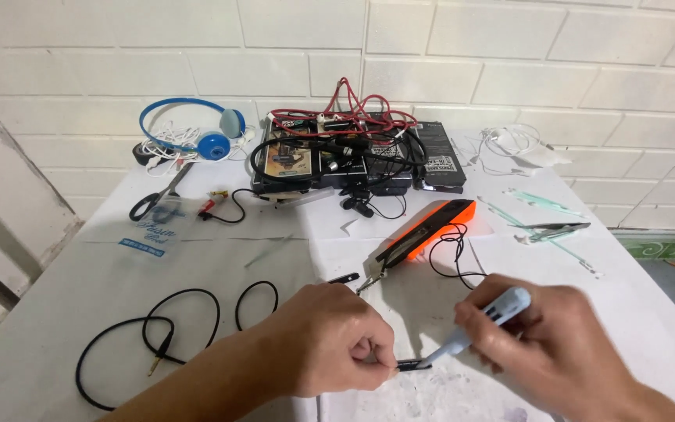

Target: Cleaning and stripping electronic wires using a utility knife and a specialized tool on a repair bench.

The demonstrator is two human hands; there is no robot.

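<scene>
White brick wall is seen behind a table (56, 312) covered in white sheets. Low in the middle of the frame, the left hand (330, 344) is closed, and a small black part (410, 365) is pinched at its fingertips. The part sticks out to the right of that hand, lying almost flat from left to right. The right hand (541, 344) is closed around a pale blue pen-like tool (482, 324). The tool is tilted, with its top end up and to the right and its tip down and to the left. The tip is placed right at the black part, so the two hands are met in the lower middle of the frame. Both hands are about as close to the part; it is held by the left one and touched by the tool in the right one.

Just above the hands, one orange and black device (423, 230) is laid slanting, with a thin black wire (451, 258) looped beside it. To the lower left, one long black cable (150, 336) with a gold plug is curled on the table. At the right, one pair of tweezers (556, 229) is seen among some pale green strips. At the upper left, one pair of scissors (158, 195) and one blue headphone set (197, 129) are laid. At the top middle, a heap of black boxes (353, 160) with red and black wires is piled up; the boxes cannot be counted surely.
</scene>
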